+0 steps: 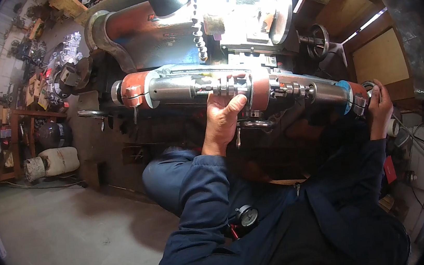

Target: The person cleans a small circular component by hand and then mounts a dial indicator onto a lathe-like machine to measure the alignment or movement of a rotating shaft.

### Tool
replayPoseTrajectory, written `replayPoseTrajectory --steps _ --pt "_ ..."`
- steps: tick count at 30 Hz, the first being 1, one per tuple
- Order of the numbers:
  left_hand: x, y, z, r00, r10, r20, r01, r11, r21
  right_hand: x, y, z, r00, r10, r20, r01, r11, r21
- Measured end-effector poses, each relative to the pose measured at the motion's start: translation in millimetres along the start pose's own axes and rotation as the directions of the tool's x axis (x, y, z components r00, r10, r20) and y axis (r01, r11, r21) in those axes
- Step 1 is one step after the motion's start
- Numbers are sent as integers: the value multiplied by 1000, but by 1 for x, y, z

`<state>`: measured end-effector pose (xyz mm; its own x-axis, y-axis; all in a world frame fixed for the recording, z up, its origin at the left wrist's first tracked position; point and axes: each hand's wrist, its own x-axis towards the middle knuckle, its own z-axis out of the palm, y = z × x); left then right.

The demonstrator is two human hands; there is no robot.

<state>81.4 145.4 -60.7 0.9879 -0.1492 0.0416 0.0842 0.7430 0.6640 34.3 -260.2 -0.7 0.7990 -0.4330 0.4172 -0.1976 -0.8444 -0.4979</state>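
Across the middle runs a steel shaft assembly [170,88] held in red-painted housings [135,90]. My left hand [221,118] is closed at a stepped steel collar [223,85], its thumb pressed up beside the middle red housing [261,90]. My right hand [380,108] has its fingers curled on a small steel ring or knob [368,86] beyond the right housing with a blue band [346,95]. A handwheel [255,125] sits below the middle housing. A dial gauge [247,215] with a red part lies against my clothing.
A large red-and-grey machine body [133,37], a bright lamp and a right-side handwheel [320,41] stand behind the shaft. Metal parts [64,55] crowd shelves and floor at left, near a pale gas cylinder [58,161]. Wooden panels [376,61] and hoses border the right.
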Motion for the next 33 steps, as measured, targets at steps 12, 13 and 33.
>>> replayPoseTrajectory --steps 12,13,33 --pt "-2 -6 -7 996 6 -85 1 997 76 -2 -3 -2 1000 -8 -20 6 996 -92" --pt "-3 -7 -8 995 1 -101 7 997 76 -1 -4 0 993 -104 -49 100 991 -86" --pt "-3 -8 -11 997 -13 -76 20 996 87 -9 -29 -5 997 44 -70 -45 999 -15"
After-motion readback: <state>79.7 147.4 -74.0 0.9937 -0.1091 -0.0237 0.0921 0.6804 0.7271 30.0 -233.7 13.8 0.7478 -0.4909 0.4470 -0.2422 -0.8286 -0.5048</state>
